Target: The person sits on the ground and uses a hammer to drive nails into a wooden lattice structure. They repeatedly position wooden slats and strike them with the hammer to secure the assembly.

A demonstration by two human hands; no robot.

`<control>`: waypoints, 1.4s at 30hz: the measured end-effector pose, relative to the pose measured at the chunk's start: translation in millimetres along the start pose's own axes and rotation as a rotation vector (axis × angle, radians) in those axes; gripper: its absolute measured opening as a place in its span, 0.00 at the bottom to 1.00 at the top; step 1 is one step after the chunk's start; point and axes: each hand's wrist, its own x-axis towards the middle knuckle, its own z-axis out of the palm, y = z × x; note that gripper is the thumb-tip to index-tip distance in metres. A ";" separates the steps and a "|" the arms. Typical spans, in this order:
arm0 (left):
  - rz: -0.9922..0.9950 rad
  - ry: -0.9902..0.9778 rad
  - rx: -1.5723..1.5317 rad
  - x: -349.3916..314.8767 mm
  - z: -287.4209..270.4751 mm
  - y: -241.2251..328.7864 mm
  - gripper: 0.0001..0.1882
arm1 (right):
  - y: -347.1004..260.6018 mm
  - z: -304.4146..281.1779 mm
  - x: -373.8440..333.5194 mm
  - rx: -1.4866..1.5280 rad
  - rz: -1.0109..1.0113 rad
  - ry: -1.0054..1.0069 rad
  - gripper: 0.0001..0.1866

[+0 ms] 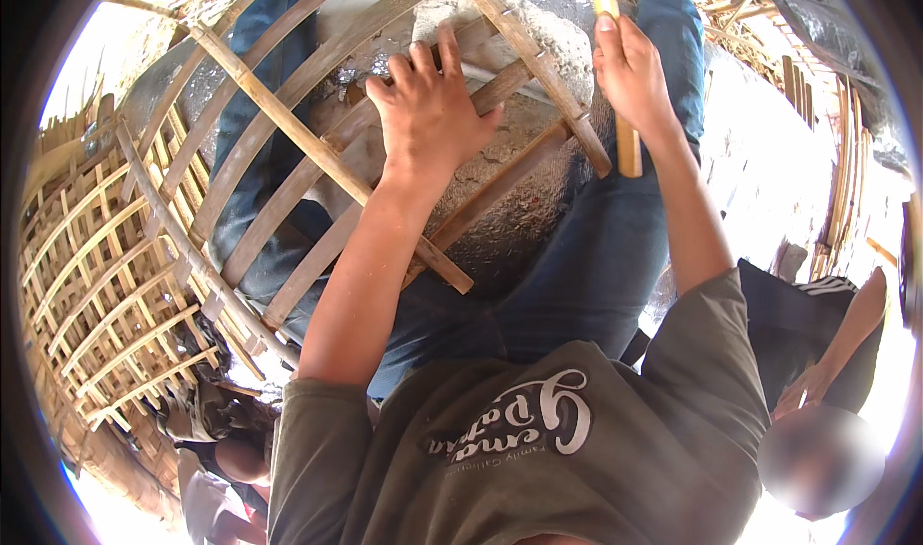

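Note:
My left hand (428,117) lies palm down with spread fingers over a bamboo lattice panel (327,156), apparently pressing on its slats. Curved slats run between crosspieces, and one crosspiece (529,50) has small dark marks along it, perhaps nail heads. To the right, my right hand (630,69) is wrapped around the pale wooden handle of a hammer (628,151); its head is mostly cut off by the upper edge. Beneath the panel, between my legs, sits a pale stone-like block (553,31).
At the left stands a stack of similar bamboo lattice panels (106,285). Loose bamboo strips (846,180) lean at the far right. Another person (817,353) sits at the lower right, and part of someone else (226,468) shows at the lower left.

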 end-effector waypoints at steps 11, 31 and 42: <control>0.006 -0.017 0.010 -1.8 -4.1 1.0 0.54 | 6.5 4.7 5.0 -0.139 -0.051 -0.114 0.21; 0.014 0.079 0.029 -1.7 2.5 -1.7 0.52 | -8.4 4.4 2.7 -0.124 -0.082 -0.084 0.20; 0.000 0.033 0.014 -5.5 -0.4 0.6 0.52 | -13.6 -1.3 -3.7 -0.096 0.022 -0.026 0.15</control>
